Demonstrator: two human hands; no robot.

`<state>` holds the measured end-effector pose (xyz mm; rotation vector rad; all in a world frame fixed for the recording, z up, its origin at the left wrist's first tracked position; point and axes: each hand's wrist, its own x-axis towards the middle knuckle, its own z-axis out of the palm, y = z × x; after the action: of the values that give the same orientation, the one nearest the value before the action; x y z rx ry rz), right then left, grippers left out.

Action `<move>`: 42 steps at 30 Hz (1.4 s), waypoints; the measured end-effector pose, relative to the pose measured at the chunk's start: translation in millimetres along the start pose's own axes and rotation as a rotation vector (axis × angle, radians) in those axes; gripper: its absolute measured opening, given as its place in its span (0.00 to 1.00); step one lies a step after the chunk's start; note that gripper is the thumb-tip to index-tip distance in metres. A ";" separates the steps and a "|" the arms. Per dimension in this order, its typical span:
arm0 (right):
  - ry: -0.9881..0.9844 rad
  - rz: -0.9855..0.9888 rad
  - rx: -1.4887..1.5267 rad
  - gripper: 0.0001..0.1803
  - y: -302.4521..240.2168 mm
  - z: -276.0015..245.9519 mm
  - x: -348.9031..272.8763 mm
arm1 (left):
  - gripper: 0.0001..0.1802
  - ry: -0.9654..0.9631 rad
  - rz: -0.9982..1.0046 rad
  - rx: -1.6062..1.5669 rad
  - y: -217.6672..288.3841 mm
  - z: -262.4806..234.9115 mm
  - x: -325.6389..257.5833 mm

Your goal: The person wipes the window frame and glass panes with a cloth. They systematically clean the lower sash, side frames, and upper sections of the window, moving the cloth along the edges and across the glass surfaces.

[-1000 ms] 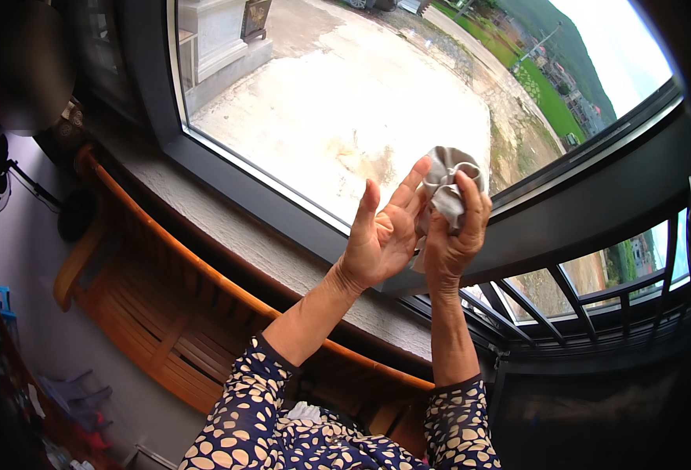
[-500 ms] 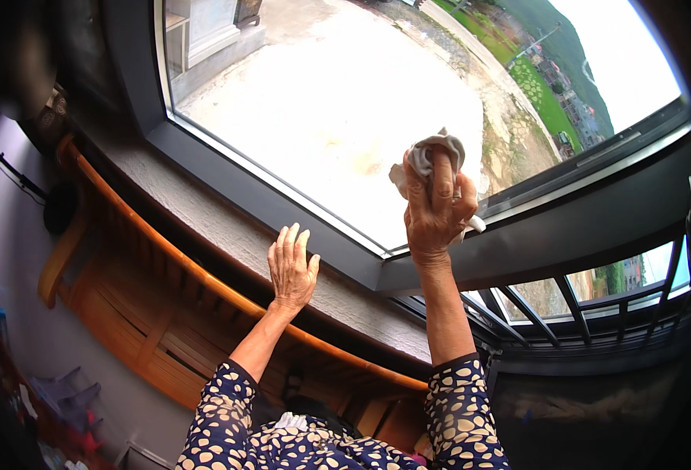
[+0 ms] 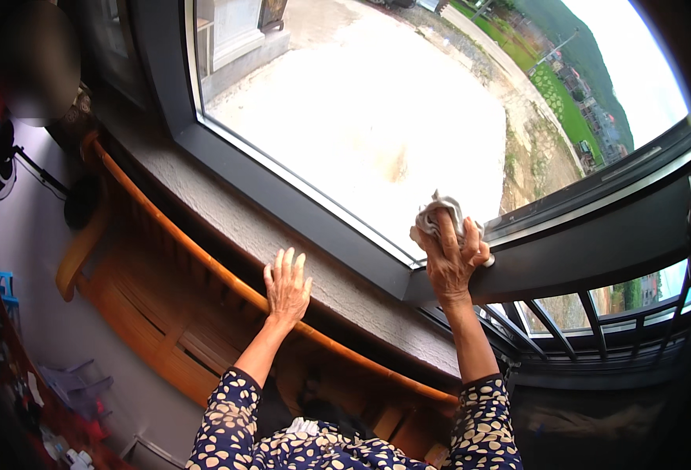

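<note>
A crumpled whitish-grey cloth (image 3: 444,211) is under the fingers of my right hand (image 3: 449,270), pressed to the window pane (image 3: 322,133) near its lower right corner. The index finger lies extended over the cloth, and the other fingers bend round it. My left hand (image 3: 287,291) holds nothing; its fingers are spread and point up toward the pale rough sill (image 3: 330,294), over the top rail of the wooden bench (image 3: 197,262). A dark grey window frame (image 3: 283,192) borders the glass.
Barred window panels (image 3: 565,313) lie to the right, below the frame. On the left are a dark round-based stand (image 3: 83,202), a greyish-purple plastic stool (image 3: 75,388) and a blue plastic item (image 3: 5,290). Beyond the glass lie bright paving, fields and a hill.
My right hand has slid the cloth down the glass toward the pane's lower corner. My left hand has dropped slightly. The whole view has shifted a little to the right.
</note>
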<state>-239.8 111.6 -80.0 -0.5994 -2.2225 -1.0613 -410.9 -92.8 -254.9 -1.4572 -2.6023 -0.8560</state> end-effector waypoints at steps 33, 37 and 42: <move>0.435 0.324 -0.072 0.22 38.1 -53.8 171.9 | 0.26 0.097 -0.008 -0.091 -21.3 -4.7 -0.8; 0.479 0.295 0.001 0.17 5.5 -35.9 188.3 | 0.26 0.105 -0.006 -0.100 -19.0 -7.0 -2.3; 0.390 0.097 0.041 0.18 -15.8 -24.2 197.5 | 0.25 0.122 -0.007 -0.098 -19.6 -5.3 -4.9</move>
<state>-383.9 110.4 58.1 -0.4340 -1.8538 -0.9855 -425.0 -107.1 -260.6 -1.3704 -2.5117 -1.0523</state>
